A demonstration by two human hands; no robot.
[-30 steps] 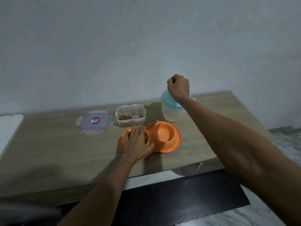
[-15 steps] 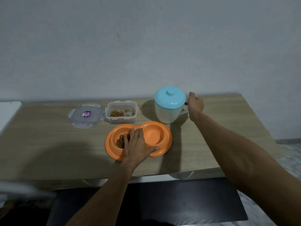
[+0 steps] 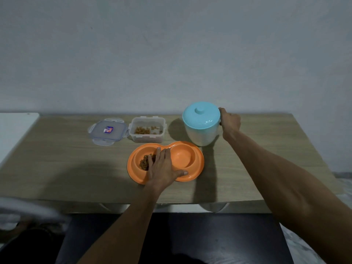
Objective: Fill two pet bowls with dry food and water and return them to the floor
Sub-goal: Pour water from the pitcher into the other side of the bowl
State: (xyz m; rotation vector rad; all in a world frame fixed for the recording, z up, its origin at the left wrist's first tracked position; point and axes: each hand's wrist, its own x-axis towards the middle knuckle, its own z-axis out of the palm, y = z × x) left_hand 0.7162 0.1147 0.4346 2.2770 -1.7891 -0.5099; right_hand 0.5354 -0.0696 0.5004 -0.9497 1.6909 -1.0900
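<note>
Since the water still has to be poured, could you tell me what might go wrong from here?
The jug still has its lid on, so tipping it may loosen the lid and splash. The left hand partly covers the kibble, so spilled water from the right hand side could wet it.

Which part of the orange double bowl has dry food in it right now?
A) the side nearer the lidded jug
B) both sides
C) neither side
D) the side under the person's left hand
D: brown dry food lies in the side of the orange double bowl under the left hand, while the side nearer the jug shows only bare orange.
</note>
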